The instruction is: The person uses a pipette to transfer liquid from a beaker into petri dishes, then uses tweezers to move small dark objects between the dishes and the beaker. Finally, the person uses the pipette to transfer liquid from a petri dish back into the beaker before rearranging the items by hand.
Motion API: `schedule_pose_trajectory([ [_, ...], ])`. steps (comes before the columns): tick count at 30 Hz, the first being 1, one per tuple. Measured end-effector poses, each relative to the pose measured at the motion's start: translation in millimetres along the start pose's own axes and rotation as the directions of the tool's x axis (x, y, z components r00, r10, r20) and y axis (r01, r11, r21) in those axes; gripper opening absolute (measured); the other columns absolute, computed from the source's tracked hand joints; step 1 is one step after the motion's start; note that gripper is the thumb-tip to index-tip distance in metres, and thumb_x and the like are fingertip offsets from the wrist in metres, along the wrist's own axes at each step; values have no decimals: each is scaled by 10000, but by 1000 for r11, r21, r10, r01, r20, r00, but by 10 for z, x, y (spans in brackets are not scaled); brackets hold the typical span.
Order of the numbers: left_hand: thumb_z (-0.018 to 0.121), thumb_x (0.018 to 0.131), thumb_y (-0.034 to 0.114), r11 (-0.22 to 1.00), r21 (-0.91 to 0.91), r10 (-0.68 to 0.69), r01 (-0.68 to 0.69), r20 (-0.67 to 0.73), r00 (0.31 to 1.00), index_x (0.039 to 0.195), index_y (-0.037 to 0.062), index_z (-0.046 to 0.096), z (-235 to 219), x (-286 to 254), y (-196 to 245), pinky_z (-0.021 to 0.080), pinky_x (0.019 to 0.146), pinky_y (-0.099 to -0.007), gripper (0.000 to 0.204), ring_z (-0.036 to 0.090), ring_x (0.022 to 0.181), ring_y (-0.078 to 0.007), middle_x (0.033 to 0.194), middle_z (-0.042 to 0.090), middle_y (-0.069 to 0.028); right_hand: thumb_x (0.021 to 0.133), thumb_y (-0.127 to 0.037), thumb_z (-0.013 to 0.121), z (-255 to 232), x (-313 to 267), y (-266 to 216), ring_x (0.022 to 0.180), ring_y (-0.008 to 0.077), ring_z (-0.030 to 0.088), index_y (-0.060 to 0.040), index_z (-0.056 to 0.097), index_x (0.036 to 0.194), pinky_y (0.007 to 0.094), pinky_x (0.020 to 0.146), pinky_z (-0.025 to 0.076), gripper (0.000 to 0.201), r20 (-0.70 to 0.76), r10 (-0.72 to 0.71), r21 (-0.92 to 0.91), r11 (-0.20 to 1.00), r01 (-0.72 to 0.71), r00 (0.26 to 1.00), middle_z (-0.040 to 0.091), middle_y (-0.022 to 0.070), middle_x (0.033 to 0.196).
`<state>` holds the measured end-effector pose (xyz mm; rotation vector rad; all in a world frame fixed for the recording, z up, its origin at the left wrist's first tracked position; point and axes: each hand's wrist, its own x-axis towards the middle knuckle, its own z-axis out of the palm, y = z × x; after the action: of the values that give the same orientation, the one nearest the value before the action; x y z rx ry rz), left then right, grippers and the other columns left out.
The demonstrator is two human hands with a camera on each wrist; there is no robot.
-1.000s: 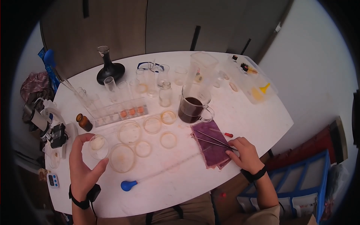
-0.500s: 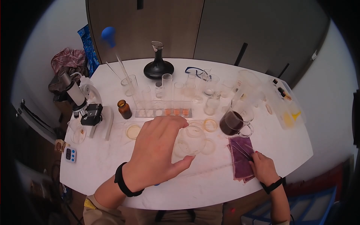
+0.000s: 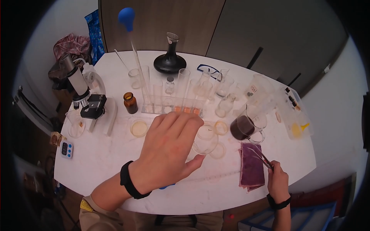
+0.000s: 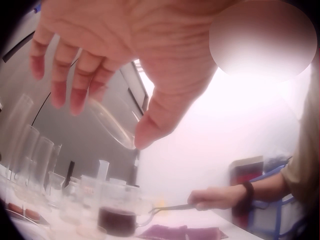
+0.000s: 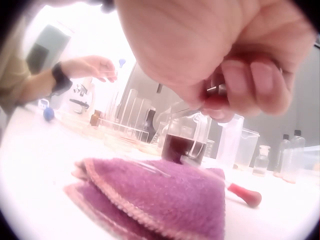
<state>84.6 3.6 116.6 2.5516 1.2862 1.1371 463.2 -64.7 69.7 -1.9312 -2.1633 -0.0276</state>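
Note:
My left hand (image 3: pixel 165 150) holds a clear, shallow petri dish (image 4: pixel 116 125) at its edge, between thumb and fingertips. That dish is raised above the middle of the table and, in the head view, overlaps several other petri dishes behind it. A small dish with pale yellow contents (image 3: pixel 138 128) lies on the table to the left of the hand. On the right, my right hand (image 3: pixel 278 183) grips metal tweezers (image 3: pixel 265 158), their tips pointing away over a folded purple cloth (image 3: pixel 252 169). A dropper with a red bulb (image 5: pixel 245 195) lies at the cloth.
A glass jug of dark liquid (image 3: pixel 242 128) stands behind the cloth. Across the back are a test tube rack (image 3: pixel 154 109), a brown bottle (image 3: pixel 130 103), a dark flask (image 3: pixel 169 63) and goggles (image 3: pixel 208 71). A microscope (image 3: pixel 83 88) and a timer (image 3: pixel 66 149) stand left.
My left hand has carried the clear dish rightward and up, leaving the pale yellow dish behind on the table. My right hand has raised the tweezers from the cloth. The head view has turned left.

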Motion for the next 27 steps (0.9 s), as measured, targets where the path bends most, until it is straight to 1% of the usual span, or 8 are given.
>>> schedule_pose_trajectory([
  [4, 816, 628, 153, 1000, 9, 13, -13, -2, 1000, 1156, 34, 531, -6, -2, 10, 428, 879, -411, 612, 561, 1061, -323, 1153, 598, -127, 944, 7, 506, -62, 59, -96, 751, 454, 618, -6, 498, 1213, 473, 631, 467, 269, -83, -18, 17, 1000, 19, 996, 653, 251, 922],
  [7, 816, 625, 153, 1000, 5, 10, -10, 18, 1000, 1157, 37, 532, -28, -7, 26, 429, 892, -413, 613, 562, 1061, -324, 1155, 599, -125, 942, -6, 516, -52, 77, -95, 689, 398, 635, -1, 517, 1184, 424, 607, 508, 243, -139, -83, 10, 996, 86, 987, 657, 221, 880],
  [10, 816, 621, 151, 999, -9, 38, -38, 9, 999, 1156, 42, 534, -24, -16, 54, 430, 908, -416, 615, 562, 1067, -324, 1161, 599, -122, 964, -4, 472, -76, 29, -177, 667, 374, 623, 17, 517, 1170, 374, 623, 502, 212, -139, -46, 203, 976, 74, 989, 637, 213, 855],
  [12, 815, 621, 150, 999, -14, 36, -36, 16, 999, 1154, 44, 535, -21, -18, 80, 430, 914, -417, 611, 562, 1072, -323, 1163, 599, -119, 965, -5, 469, -61, -4, -278, 664, 363, 609, 34, 517, 1147, 357, 641, 494, 192, -188, 40, 546, 835, 71, 981, 618, 207, 849],
  [13, 814, 621, 148, 999, -16, 37, -37, 18, 999, 1152, 47, 537, -16, -15, 90, 430, 921, -418, 607, 561, 1077, -322, 1165, 600, -117, 965, -5, 469, -74, -6, -305, 664, 363, 609, 34, 517, 1147, 357, 641, 494, 192, -188, 44, 546, 835, 67, 981, 618, 207, 849],
  [15, 812, 622, 146, 999, -20, 40, -39, 28, 999, 1148, 46, 539, -1, -16, 100, 429, 919, -417, 602, 560, 1081, -321, 1165, 600, -116, 940, 4, 507, -116, 33, -365, 666, 354, 610, 42, 514, 1134, 357, 632, 493, 198, -246, -139, 390, 892, 229, 959, 611, 207, 862],
  [19, 809, 624, 145, 999, -21, 45, -44, 50, 998, 1145, 45, 542, 16, -32, 131, 427, 920, -416, 593, 557, 1092, -319, 1169, 600, -115, 856, 44, 577, -244, 118, -584, 627, 312, 595, 28, 518, 1153, 350, 570, 477, 303, -244, -320, 144, 922, 360, 916, 607, 176, 858],
  [27, 808, 622, 148, 999, 6, 51, -51, 68, 996, 1135, 38, 558, -42, -44, 212, 423, 927, -415, 581, 555, 1106, -314, 1189, 601, -113, 758, 89, 610, -569, 190, -942, 636, 291, 598, 15, 572, 1097, 368, 572, 459, 349, -154, -448, -64, 894, 443, 881, 626, 139, 821],
])
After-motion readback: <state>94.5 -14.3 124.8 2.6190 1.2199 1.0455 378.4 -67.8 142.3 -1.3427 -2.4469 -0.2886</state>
